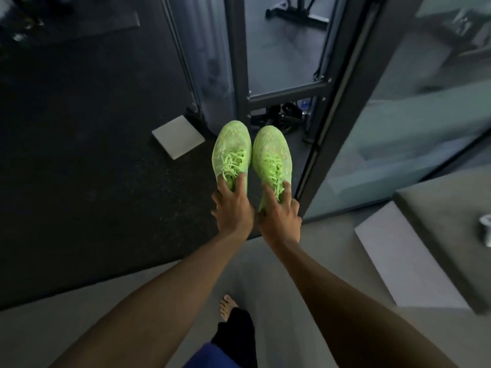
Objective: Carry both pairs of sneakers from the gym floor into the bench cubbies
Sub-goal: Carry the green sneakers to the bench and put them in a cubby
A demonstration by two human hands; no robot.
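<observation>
Head view, looking down. At 6 o'clock a bare foot (228, 306) stands on the pale grey floor (93, 322), with a dark trouser leg just behind it. The pale floor is open to left and right of the foot. Its far edge runs on a slant from 9 o'clock toward the centre, where it meets the black speckled gym floor (79, 155), which lies bare across the whole left half. At 3 to 4 o'clock a grey stepped block (409, 258) juts in, narrowing the room on the right. A small metallic thing, too blurred to identify, sits on its upper level at the frame edge.

Both forearms reach forward from 6 o'clock toward the centre, nearly parallel. The left hand (233, 208) grips the left green sneaker (232, 147) at its collar, fingers curled into the opening and over the laces. The right hand (280, 216) grips the right green sneaker (272, 152) the same way. The two shoes are held side by side in the air, toes pointing to 12 o'clock, almost touching.

Beyond the toes, at 12 o'clock, stands a dark metal frame (236, 62), with black straps and gear at its foot. A pale square slab (178, 136) lies on the gym floor at 11 o'clock of the shoes. A glass panel (398, 128) runs away at 1 to 2 o'clock.
</observation>
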